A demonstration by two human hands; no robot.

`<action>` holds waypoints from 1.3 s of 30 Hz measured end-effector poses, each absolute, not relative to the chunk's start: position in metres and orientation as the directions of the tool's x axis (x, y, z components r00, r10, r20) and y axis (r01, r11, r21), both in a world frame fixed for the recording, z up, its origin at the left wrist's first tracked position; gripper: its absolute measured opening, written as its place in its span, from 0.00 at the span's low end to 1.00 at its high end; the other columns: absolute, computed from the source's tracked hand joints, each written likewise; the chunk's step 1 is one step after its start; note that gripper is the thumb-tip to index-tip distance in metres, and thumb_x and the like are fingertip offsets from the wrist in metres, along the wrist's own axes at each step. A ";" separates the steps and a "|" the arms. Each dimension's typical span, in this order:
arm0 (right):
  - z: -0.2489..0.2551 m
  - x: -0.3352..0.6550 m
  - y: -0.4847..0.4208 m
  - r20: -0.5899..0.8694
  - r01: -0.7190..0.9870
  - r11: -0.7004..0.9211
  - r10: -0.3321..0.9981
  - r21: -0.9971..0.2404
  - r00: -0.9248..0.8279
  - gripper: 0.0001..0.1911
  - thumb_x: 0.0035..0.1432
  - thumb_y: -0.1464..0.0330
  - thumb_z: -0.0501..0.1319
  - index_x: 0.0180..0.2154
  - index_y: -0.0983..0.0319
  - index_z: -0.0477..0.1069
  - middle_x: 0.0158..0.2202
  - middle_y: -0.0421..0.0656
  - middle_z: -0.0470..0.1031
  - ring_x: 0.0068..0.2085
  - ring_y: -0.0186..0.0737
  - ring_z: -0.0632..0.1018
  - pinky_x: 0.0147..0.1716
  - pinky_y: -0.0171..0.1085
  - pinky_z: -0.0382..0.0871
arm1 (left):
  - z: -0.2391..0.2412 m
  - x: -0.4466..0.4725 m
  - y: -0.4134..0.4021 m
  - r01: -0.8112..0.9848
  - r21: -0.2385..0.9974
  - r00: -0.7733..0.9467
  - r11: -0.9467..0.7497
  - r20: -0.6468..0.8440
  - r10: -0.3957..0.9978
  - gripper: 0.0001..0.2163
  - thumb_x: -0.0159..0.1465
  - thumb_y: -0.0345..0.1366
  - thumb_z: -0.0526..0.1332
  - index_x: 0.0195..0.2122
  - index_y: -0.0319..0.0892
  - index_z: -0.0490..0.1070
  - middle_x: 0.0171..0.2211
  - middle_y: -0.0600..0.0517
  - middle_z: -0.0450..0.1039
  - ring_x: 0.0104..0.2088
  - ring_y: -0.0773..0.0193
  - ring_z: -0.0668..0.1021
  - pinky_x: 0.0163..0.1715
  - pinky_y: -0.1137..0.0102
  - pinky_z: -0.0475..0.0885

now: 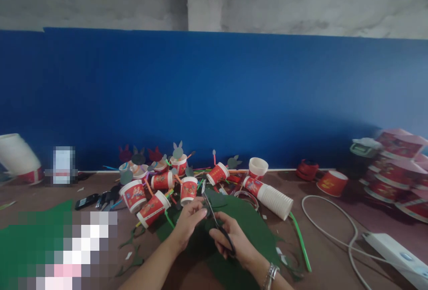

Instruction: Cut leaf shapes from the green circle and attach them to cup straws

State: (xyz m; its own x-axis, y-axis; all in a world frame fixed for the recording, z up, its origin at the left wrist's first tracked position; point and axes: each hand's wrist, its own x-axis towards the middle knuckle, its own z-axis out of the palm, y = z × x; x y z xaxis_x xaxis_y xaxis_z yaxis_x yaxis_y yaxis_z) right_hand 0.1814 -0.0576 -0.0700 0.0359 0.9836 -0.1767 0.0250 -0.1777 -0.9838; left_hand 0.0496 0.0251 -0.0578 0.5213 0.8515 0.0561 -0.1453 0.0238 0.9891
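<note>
Two bare hands at work above a brown table (334, 218). Left hand (192, 218): thumb and fingers pinched together on a small dark piece (207, 209), beside the blades. Right hand (232, 238): fingers closed round the black handles of one pair of scissors (216, 222), blades pointing away from the wearer; whether the blades are parted, cannot tell. Piece and scissors are both at centre, over one dark green sheet (249, 223) on the table. Handling, judged by eye: piece likely very light, thin and floppy, easily creased; best pinched at its edge, fingertips clear of the blades. Scissors probably stiff, somewhat heavier, not fragile; grip by the handles only. Counts: rabbit heads standing over cups, four, of which two red, one dark (138, 156), one pale grey (178, 151). Cups in the middle cluster, roughly ten, some overlapped, so tally uncertain; one nested stack of cups (272, 198) lies to the right of them. One separate red cup (332, 183) farther right. One power strip (394, 252) and one bright green stem (301, 241), right side; one silvery bracelet (270, 275), right wrist.
</note>
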 end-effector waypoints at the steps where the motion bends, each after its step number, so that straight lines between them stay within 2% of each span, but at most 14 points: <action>1: -0.071 0.182 -0.057 -0.180 0.025 -0.181 0.983 -0.983 0.036 0.30 0.46 0.55 0.64 0.46 0.65 0.62 0.13 0.31 0.65 0.12 0.26 0.62 0.10 0.24 0.52 | -0.058 0.050 0.025 -0.157 0.987 0.526 0.036 0.053 0.849 0.16 0.49 0.43 0.64 0.16 0.39 0.60 0.31 0.54 0.63 0.22 0.74 0.59 0.19 0.75 0.50; 4: -0.072 0.182 -0.057 -0.177 0.028 -0.178 0.984 -0.984 0.025 0.31 0.46 0.55 0.63 0.47 0.65 0.61 0.13 0.31 0.65 0.12 0.26 0.62 0.10 0.24 0.53 | -0.060 0.050 0.027 -0.185 0.980 0.547 0.067 0.046 0.836 0.17 0.48 0.43 0.64 0.16 0.39 0.58 0.24 0.58 0.58 0.19 0.76 0.55 0.18 0.75 0.47; 12: -0.070 0.187 -0.057 -0.181 0.044 -0.182 0.983 -0.982 0.012 0.28 0.46 0.60 0.64 0.47 0.66 0.62 0.12 0.29 0.63 0.12 0.26 0.62 0.10 0.25 0.56 | -0.067 0.049 0.031 -0.230 0.965 0.592 0.122 0.039 0.805 0.16 0.49 0.42 0.64 0.17 0.40 0.57 0.18 0.61 0.55 0.16 0.77 0.53 0.16 0.75 0.45; 23: -0.064 0.198 -0.059 -0.185 0.144 -0.173 0.980 -0.974 -0.073 0.28 0.48 0.59 0.64 0.48 0.67 0.63 0.12 0.30 0.64 0.11 0.26 0.60 0.10 0.26 0.54 | -0.069 0.049 0.031 -0.231 0.963 0.604 0.137 0.032 0.797 0.16 0.47 0.41 0.63 0.16 0.41 0.56 0.16 0.60 0.56 0.16 0.76 0.56 0.17 0.76 0.49; 29: -0.064 0.197 -0.058 -0.198 0.090 -0.196 0.980 -0.977 -0.013 0.25 0.47 0.56 0.63 0.42 0.66 0.65 0.13 0.32 0.66 0.12 0.26 0.62 0.10 0.25 0.51 | -0.072 0.050 0.033 -0.225 0.962 0.594 0.154 0.010 0.804 0.15 0.49 0.41 0.63 0.16 0.40 0.58 0.18 0.58 0.60 0.16 0.75 0.59 0.17 0.75 0.51; 32: -0.065 0.196 -0.056 -0.132 0.017 -0.135 0.983 -0.991 0.127 0.25 0.46 0.54 0.63 0.40 0.65 0.66 0.17 0.35 0.69 0.15 0.28 0.66 0.12 0.26 0.52 | -0.072 0.052 0.031 -0.213 0.962 0.596 0.171 -0.010 0.803 0.11 0.51 0.41 0.62 0.20 0.39 0.65 0.20 0.56 0.65 0.20 0.72 0.65 0.21 0.75 0.57; 35: -0.067 0.195 -0.053 0.006 -0.041 0.018 0.964 -0.999 0.265 0.25 0.44 0.57 0.65 0.41 0.63 0.65 0.24 0.37 0.69 0.23 0.31 0.70 0.20 0.29 0.61 | -0.070 0.054 0.026 -0.217 0.950 0.616 0.225 -0.046 0.787 0.10 0.51 0.40 0.61 0.26 0.38 0.70 0.23 0.53 0.69 0.26 0.66 0.72 0.25 0.72 0.62; 39: -0.073 0.195 -0.051 0.115 -0.019 0.127 0.946 -0.992 0.302 0.24 0.44 0.64 0.67 0.43 0.61 0.63 0.29 0.38 0.67 0.30 0.34 0.71 0.28 0.32 0.65 | -0.068 0.055 0.023 -0.194 0.947 0.676 0.255 -0.059 0.734 0.09 0.52 0.40 0.60 0.27 0.38 0.70 0.24 0.52 0.70 0.27 0.63 0.73 0.25 0.72 0.63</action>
State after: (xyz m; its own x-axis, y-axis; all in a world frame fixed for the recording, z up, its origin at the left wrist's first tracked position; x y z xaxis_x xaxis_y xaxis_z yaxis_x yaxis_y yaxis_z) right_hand 0.1946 -0.0507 -0.0733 0.3021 0.9463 0.1150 -0.0192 0.1267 -0.9918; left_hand 0.0549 0.0225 -0.0680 0.6764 0.7342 -0.0592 -0.1942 0.2553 0.9472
